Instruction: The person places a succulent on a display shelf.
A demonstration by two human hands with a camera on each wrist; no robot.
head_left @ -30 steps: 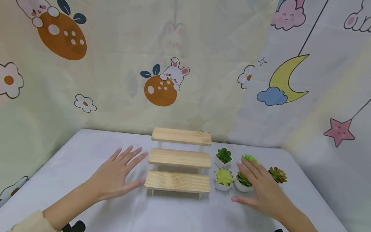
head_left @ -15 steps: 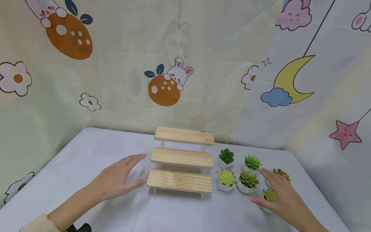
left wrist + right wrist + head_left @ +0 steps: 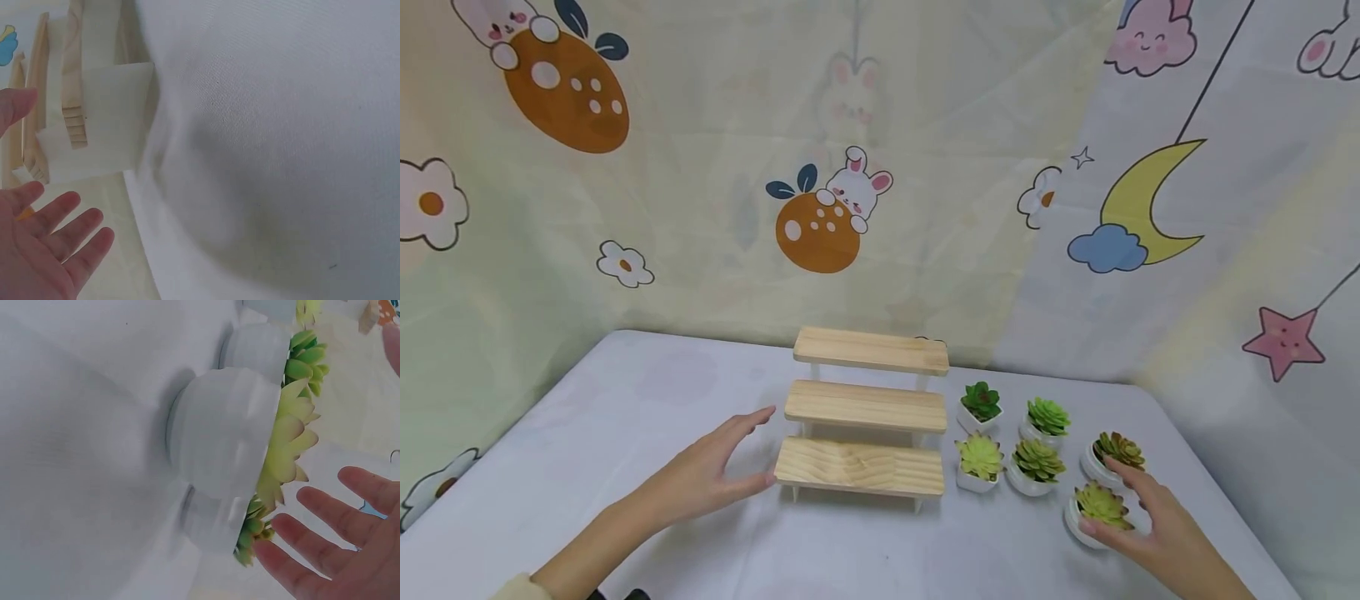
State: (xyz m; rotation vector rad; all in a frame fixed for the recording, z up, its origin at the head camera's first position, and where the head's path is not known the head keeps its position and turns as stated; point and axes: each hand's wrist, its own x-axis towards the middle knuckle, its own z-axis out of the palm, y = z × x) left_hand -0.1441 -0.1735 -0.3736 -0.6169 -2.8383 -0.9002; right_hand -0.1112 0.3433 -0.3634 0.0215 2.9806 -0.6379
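In the head view my left hand (image 3: 700,471) hovers at the left side of a three-tier wooden display stand (image 3: 861,467), its fingers extended and holding nothing. The left wrist view shows those fingers spread beside the stand's pale end panel (image 3: 106,119). My right hand (image 3: 1176,529) hangs over the front-right yellow-green succulent (image 3: 1101,504) in a round white pot, thumb and fingers apart around it. A reddish-green succulent (image 3: 1120,450) stands just behind. In the right wrist view, the straight fingers (image 3: 325,515) are near the leaves; whether they touch is unclear.
Between the stand and my right hand stand a dark green succulent (image 3: 981,402), a pale green one (image 3: 980,457), a bright green one (image 3: 1047,417) and another green one (image 3: 1037,461). A white cloth covers the table (image 3: 887,558). A printed curtain (image 3: 947,208) hangs behind.
My right hand has moved right and toward the front, from above the middle pots to the front-right succulent. The left hand stays beside the stand, its fingers closer together than before.
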